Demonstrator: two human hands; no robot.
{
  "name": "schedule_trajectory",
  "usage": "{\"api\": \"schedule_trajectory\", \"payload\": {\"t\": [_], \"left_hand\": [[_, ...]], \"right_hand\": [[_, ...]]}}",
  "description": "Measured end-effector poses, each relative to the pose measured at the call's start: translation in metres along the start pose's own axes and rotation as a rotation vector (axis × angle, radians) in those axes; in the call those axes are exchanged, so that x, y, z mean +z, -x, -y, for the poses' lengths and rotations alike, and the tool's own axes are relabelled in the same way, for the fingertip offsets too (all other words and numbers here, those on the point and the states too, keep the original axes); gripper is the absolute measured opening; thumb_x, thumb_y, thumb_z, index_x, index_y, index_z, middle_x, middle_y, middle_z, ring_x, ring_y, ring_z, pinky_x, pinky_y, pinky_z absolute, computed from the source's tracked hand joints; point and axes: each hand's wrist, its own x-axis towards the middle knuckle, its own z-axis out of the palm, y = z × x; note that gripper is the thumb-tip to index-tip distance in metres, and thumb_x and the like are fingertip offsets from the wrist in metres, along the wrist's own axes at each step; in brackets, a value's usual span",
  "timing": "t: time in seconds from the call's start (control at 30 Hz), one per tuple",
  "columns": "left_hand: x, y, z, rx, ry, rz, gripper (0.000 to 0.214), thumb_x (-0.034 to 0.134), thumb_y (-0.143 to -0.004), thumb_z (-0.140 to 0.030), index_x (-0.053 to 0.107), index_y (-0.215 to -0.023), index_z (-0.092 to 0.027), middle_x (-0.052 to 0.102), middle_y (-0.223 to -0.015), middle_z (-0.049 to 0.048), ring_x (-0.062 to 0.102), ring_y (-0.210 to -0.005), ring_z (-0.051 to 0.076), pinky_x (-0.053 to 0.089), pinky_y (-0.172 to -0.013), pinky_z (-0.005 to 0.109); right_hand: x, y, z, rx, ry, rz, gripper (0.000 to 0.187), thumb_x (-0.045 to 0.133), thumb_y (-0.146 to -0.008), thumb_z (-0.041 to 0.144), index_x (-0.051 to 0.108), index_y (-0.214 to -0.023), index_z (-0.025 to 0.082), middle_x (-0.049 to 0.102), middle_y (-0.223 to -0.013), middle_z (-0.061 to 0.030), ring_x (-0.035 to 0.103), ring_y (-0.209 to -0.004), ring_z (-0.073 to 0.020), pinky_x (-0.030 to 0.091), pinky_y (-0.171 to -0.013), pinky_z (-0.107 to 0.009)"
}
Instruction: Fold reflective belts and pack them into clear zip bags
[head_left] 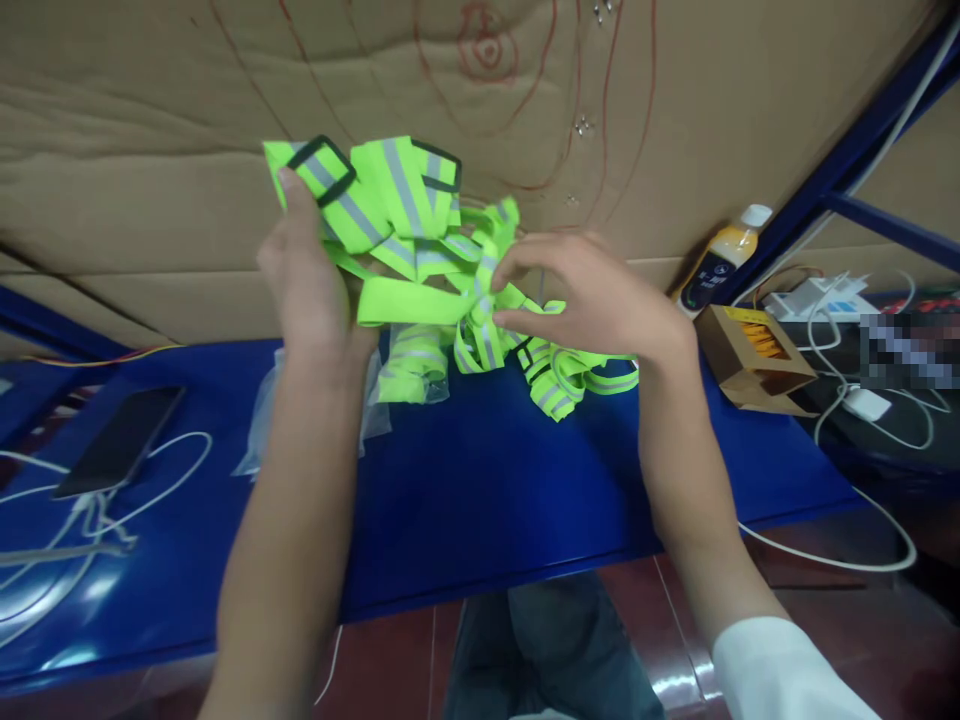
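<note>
We locate the work at the middle of the scene, above the blue surface (487, 500): a fluorescent green strap (409, 190) with a grey stripe is held up in front of the cardboard wall (165, 240).

Left hand (311, 270): we see the thumb pressed on the far left end of the strap, beside a black buckle (322, 170). The strap lies between this thumb and the remaining fingers, which are mostly hidden behind it; we cannot tell how tightly they are curled.

Right hand (592, 290): we see thumb and forefinger brought to a narrow pinch, with a crossing of the strap at their tips. We cannot tell how firm this hold is.

Progress, as we judge it: the handling is partway through. The left portion is lifted and spread in broad, fairly flat lengths. The portion at the right hand is not yet in order; its loops cross and twist. Below it we note a green bundle (555, 385) with a loose loop to its right; we cannot tell whether it joins the held strap.

On the surface, between the arms, a rolled strap (412, 365) sits at a clear plastic bag (375, 425). That roll is compact, and neither hand touches it.
</note>
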Motion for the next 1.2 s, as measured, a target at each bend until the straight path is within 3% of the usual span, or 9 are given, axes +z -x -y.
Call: {"api": "schedule_trajectory", "payload": {"t": [0.17,0.3,0.47,0.63,0.73,0.87,1.0,1.13,1.2], "left_hand": [[0.011,0.013,0.007,0.132,-0.036,0.080,0.044,0.071,-0.097,-0.063,0.072,-0.090,-0.019,0.076,-0.090,0.0050,0.074,-0.106,0.023,0.065,-0.090,0.035],[0.021,0.025,0.005,0.131,-0.022,0.212,0.056,0.075,-0.090,-0.070,0.076,-0.101,-0.015,0.077,-0.111,0.0099,0.073,-0.117,0.030,0.064,-0.103,0.043],[0.016,0.028,-0.002,0.065,-0.038,0.370,0.054,0.076,-0.089,-0.069,0.074,-0.107,-0.018,0.076,-0.120,0.0118,0.068,-0.130,0.035,0.061,-0.108,0.054],[-0.006,0.015,0.004,-0.012,-0.168,0.524,0.063,0.087,-0.081,-0.063,0.067,-0.126,-0.023,0.075,-0.119,0.0129,0.074,-0.115,0.037,0.064,-0.099,0.062],[-0.014,0.010,0.003,0.169,-0.406,0.432,0.085,0.098,-0.071,-0.049,0.056,-0.141,-0.027,0.069,-0.124,0.0125,0.071,-0.117,0.036,0.063,-0.100,0.061],[-0.008,0.017,-0.016,0.375,-0.618,0.748,0.099,0.096,-0.067,-0.021,0.049,-0.154,-0.030,0.056,-0.153,0.0088,0.055,-0.142,0.035,0.045,-0.123,0.054],[0.000,0.027,-0.033,0.313,-0.544,0.770,0.087,0.095,-0.068,-0.020,0.057,-0.145,-0.027,0.060,-0.148,0.0090,0.057,-0.136,0.034,0.047,-0.120,0.051],[-0.004,0.024,-0.037,0.173,-0.454,0.918,0.102,0.102,-0.061,-0.032,0.049,-0.148,-0.034,0.047,-0.156,0.0095,0.056,-0.136,0.035,0.058,-0.106,0.048],[-0.006,0.021,-0.034,0.140,-0.343,0.926,0.085,0.101,-0.062,-0.042,0.059,-0.136,-0.034,0.051,-0.155,0.0072,0.056,-0.138,0.034,0.055,-0.108,0.049]], "right_hand": [[0.006,-0.004,0.002,0.096,0.035,-0.469,0.016,0.069,-0.098,0.039,0.064,-0.101,0.024,0.075,-0.104,-0.0037,0.070,-0.097,-0.0214,0.057,-0.091,-0.038],[0.017,-0.009,0.001,0.139,-0.006,-0.362,0.043,0.074,-0.094,0.048,0.057,-0.129,0.029,0.070,-0.137,-0.0033,0.067,-0.121,-0.0232,0.055,-0.099,-0.035],[0.020,-0.009,-0.012,0.240,-0.120,-0.372,0.036,0.068,-0.095,0.062,0.067,-0.105,0.027,0.076,-0.107,-0.0026,0.067,-0.103,-0.0254,0.056,-0.098,-0.040],[0.020,-0.009,-0.023,0.229,-0.281,-0.438,0.041,0.069,-0.091,0.069,0.070,-0.098,0.028,0.073,-0.099,-0.0016,0.067,-0.097,-0.0253,0.058,-0.088,-0.039],[0.027,-0.013,-0.025,0.229,-0.218,-0.438,0.041,0.072,-0.090,0.066,0.068,-0.089,0.025,0.072,-0.091,-0.0022,0.067,-0.091,-0.0237,0.057,-0.089,-0.039],[0.030,-0.014,-0.023,0.189,-0.190,-0.423,0.038,0.067,-0.096,0.063,0.070,-0.099,0.026,0.074,-0.096,-0.0023,0.069,-0.095,-0.0236,0.058,-0.091,-0.037],[0.030,-0.013,-0.024,0.221,-0.202,-0.430,0.038,0.063,-0.098,0.063,0.068,-0.115,0.030,0.075,-0.112,-0.0027,0.069,-0.106,-0.0250,0.058,-0.093,-0.038],[0.035,-0.016,-0.029,0.322,-0.216,-0.574,0.029,0.056,-0.103,0.054,0.062,-0.112,0.027,0.073,-0.111,-0.0052,0.064,-0.102,-0.0230,0.056,-0.090,-0.037],[0.037,-0.016,-0.032,0.356,-0.220,-0.607,0.028,0.053,-0.105,0.051,0.060,-0.117,0.027,0.073,-0.117,-0.0048,0.061,-0.105,-0.0214,0.054,-0.093,-0.036]]}}
